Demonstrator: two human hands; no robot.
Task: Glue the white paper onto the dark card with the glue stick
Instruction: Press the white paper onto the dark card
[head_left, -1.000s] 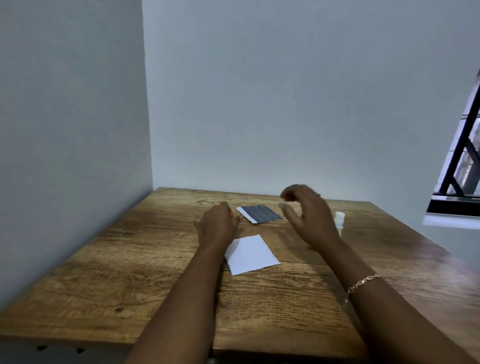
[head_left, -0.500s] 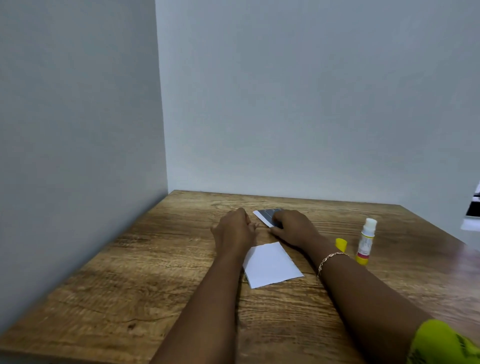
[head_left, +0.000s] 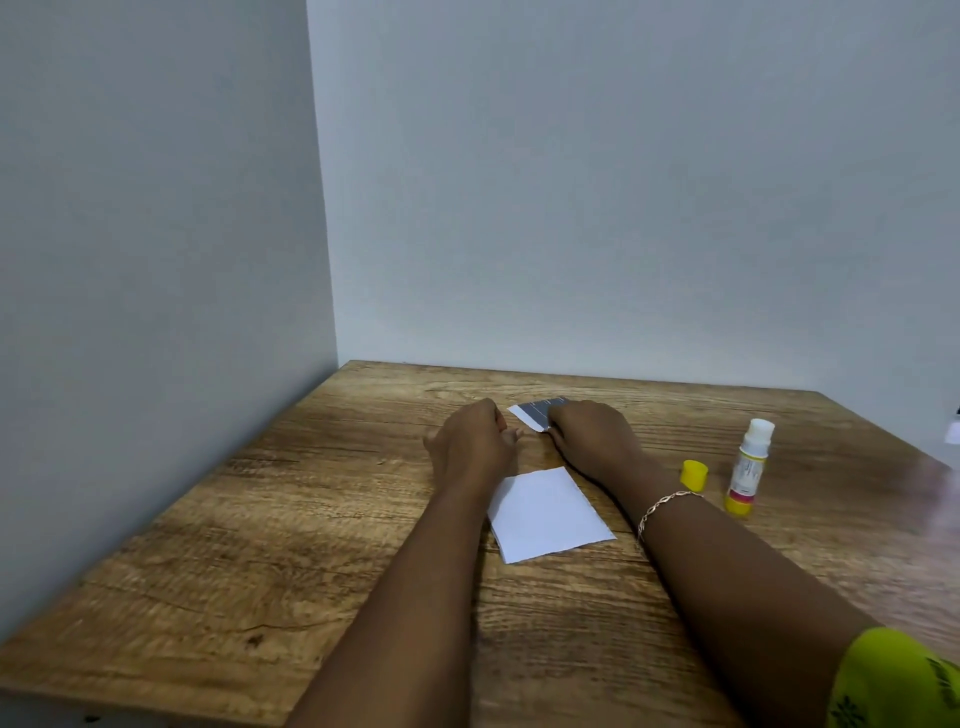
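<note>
Hands low on the wooden desk (head_left: 260, 519): right hand (head_left: 592, 436) flat on dark card (head_left: 537, 413), left hand (head_left: 475, 441) loosely curled, empty. White paper (head_left: 548, 514) lies between forearms. Uncapped glue stick (head_left: 748, 467) upright, label unreadable, yellow cap (head_left: 693, 475) beside.

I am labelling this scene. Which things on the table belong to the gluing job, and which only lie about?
Belong to the job:
flat white paper sheet
dark striped card
upright white-and-yellow glue stick
yellow plastic cap

Only there:
wooden table
thin wrist bracelet
</note>
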